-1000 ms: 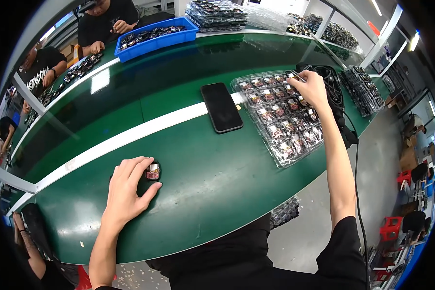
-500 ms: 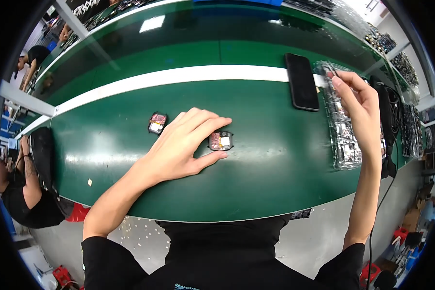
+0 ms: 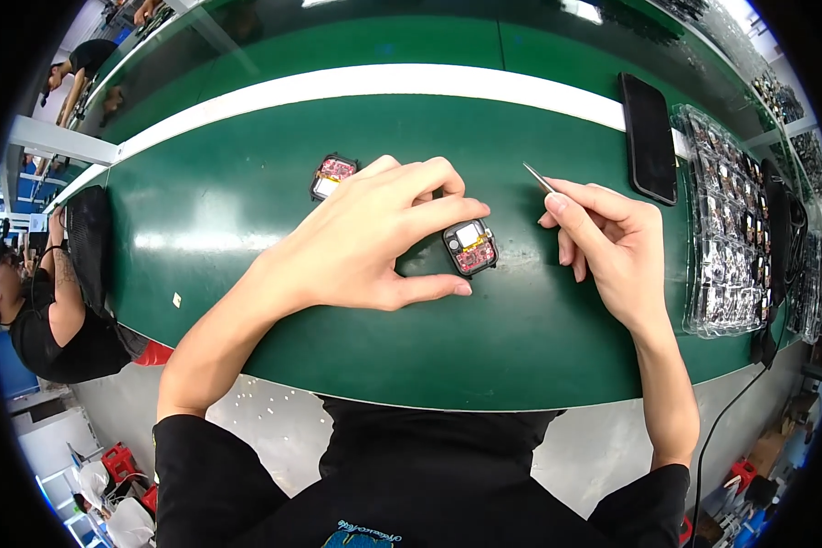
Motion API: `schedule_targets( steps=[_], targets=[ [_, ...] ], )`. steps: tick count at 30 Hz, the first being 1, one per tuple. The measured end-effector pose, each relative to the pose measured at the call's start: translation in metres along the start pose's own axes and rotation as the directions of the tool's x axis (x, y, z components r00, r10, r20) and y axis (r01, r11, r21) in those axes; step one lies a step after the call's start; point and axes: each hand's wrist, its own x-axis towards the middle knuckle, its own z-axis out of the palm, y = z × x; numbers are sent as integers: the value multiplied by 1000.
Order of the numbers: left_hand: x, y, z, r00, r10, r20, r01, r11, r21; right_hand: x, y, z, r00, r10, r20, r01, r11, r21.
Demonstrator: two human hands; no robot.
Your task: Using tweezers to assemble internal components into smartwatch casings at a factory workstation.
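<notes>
My left hand (image 3: 370,233) lies over the table with its thumb and forefinger apart, on either side of a small black device (image 3: 471,247). The device is an open case with a red circuit board, a white block and a strip of yellow tape inside; whether the fingertips touch its edges I cannot tell. A second such device (image 3: 333,173) lies beyond my left hand, partly covered by it. My right hand (image 3: 607,237) is closed on slim metal tweezers (image 3: 537,177), their tip pointing up and left, apart from the device.
To the right stands a clear plastic tray (image 3: 699,265) filled with small parts. A black phone (image 3: 648,137) lies on the white strip at the back. Black cables run by the right edge. A tiny pale scrap (image 3: 176,300) lies at left. A person (image 3: 55,301) sits far left.
My right hand has come left from above the tray toward the device, with the tweezers. The nearer device now lies turned, and my left hand still spans it. The whole view has shifted.
</notes>
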Motion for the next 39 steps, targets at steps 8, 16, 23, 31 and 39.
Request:
schedule_targets(
  steps=[8, 16, 23, 31, 39],
  targets=[
    [2, -8, 0, 999, -3, 42, 6, 996, -91, -3, -5, -2, 998, 61, 35, -62, 998, 21],
    [3, 1, -3, 999, -30, 35, 33, 996, -84, -5, -5, 0, 1000, 13, -7, -13, 999, 39],
    [1, 1, -1, 999, -32, 20, 34, 993, -116, -6, -3, -5, 999, 23, 44, -27, 994, 107],
    [4, 8, 4, 983, -179, 37, 183, 956, -229, -9, -4, -1, 996, 47, 74, -57, 987, 150],
    [6, 6, 5, 975, -219, 28, 218, 942, -256, -10, 1, 11, 971, -222, 86, 237, 937, -255]
  ],
)
